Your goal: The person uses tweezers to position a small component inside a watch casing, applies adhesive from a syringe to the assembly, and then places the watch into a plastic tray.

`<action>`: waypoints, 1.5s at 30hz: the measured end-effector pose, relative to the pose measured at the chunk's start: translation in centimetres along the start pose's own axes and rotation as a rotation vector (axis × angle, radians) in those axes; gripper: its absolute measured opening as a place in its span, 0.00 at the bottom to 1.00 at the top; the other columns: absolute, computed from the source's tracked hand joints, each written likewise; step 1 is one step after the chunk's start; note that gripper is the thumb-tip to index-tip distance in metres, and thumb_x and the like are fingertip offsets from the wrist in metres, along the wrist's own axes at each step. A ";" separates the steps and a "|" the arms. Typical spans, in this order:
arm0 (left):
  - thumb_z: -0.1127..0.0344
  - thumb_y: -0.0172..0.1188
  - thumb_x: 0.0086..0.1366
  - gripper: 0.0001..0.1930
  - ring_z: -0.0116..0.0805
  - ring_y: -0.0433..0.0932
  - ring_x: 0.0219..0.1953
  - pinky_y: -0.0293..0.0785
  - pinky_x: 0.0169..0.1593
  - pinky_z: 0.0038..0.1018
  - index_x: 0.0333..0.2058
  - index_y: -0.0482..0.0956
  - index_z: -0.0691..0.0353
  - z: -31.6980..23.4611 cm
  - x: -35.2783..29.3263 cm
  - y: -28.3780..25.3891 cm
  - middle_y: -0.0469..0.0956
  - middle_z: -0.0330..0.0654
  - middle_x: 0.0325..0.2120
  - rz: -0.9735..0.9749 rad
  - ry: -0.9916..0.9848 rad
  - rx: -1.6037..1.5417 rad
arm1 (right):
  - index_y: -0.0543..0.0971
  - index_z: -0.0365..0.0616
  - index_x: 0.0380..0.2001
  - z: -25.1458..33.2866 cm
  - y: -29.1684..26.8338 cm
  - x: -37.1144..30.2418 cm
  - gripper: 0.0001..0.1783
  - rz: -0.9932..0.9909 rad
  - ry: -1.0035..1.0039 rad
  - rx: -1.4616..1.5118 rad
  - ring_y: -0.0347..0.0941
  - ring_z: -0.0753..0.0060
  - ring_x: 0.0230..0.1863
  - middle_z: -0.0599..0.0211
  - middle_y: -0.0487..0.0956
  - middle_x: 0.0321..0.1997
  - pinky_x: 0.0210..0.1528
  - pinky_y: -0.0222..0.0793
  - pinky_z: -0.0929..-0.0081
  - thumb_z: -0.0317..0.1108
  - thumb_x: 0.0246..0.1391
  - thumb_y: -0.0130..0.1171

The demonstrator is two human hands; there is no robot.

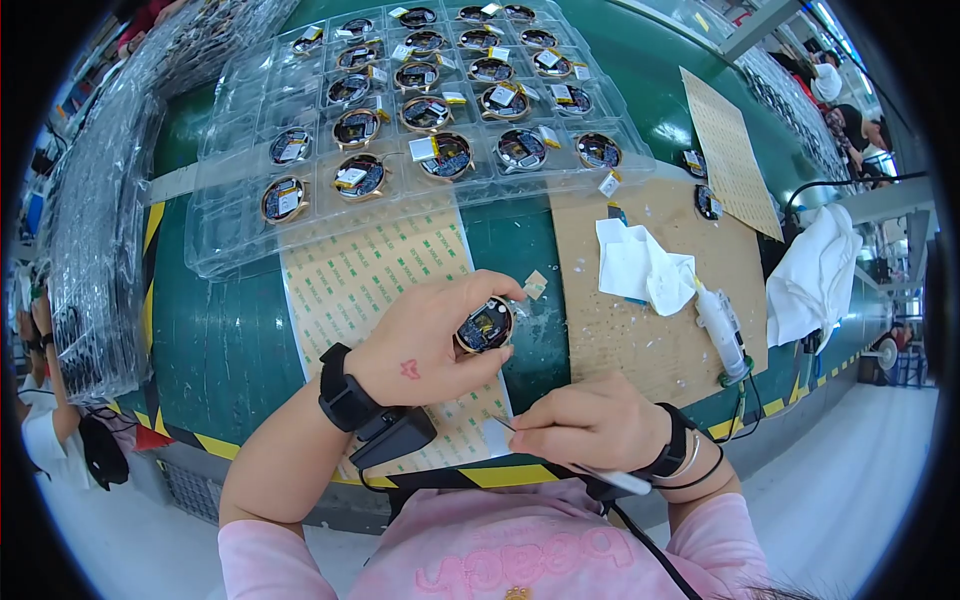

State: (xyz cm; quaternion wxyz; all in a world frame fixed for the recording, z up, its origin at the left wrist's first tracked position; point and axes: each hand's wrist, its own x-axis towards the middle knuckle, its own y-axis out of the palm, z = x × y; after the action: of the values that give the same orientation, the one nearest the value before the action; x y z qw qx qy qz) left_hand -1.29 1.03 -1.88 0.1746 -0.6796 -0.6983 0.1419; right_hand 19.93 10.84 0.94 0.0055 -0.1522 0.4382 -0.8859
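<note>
My left hand grips a round watch case by its rim, between thumb and fingers. Its open side faces up and shows a dark circuit board. Lower right of it, my right hand pinches metal tweezers, whose pale rear end sticks out below the palm. Their tip is over the lower right edge of a tan sheet of adhesive pieces, by a small whitish patch. Whether the tip holds anything is too small to tell. The left wrist and forearm lie over part of the sheet.
A clear plastic tray with several watch cases and small batteries spans the far side. Right of my hands is a cardboard sheet with white wipes and a corded white glue gun. Stacked clear trays stand left.
</note>
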 end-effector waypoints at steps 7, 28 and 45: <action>0.67 0.64 0.53 0.21 0.48 0.78 0.33 0.73 0.36 0.36 0.47 0.72 0.57 0.4 0.1 0.2 0.77 0.46 0.30 -0.036 0.050 -0.008 | 0.81 0.44 0.27 -0.5 0.5 0.3 0.09 -0.217 0.184 0.218 0.79 0.71 0.29 0.68 0.81 0.30 0.26 0.73 0.79 0.26 0.41 0.73; 0.68 0.70 0.51 0.24 0.26 0.77 0.29 0.70 0.29 0.23 0.47 0.73 0.61 0.7 -0.2 0.3 0.76 0.39 0.32 -0.032 0.093 -0.210 | 0.79 0.38 0.29 -1.2 0.1 -0.6 0.07 -0.718 0.405 0.848 0.79 0.71 0.30 0.58 0.79 0.34 0.31 0.74 0.78 0.21 0.47 0.68; 0.73 0.72 0.49 0.27 0.24 0.77 0.39 0.72 0.43 0.21 0.50 0.76 0.63 -0.1 -0.3 -0.3 0.77 0.38 0.38 0.102 -0.082 -0.237 | 0.80 0.40 0.31 -2.0 0.7 0.2 0.11 -0.444 -0.037 -0.070 0.80 0.68 0.28 0.62 0.80 0.37 0.26 0.76 0.78 0.22 0.39 0.69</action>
State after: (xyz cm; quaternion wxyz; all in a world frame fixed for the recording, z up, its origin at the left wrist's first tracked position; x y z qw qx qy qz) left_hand -1.50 0.75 -1.70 0.0569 -0.7236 -0.6814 0.0947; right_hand 19.14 11.94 -0.70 -0.1867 -0.2614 0.4245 -0.8466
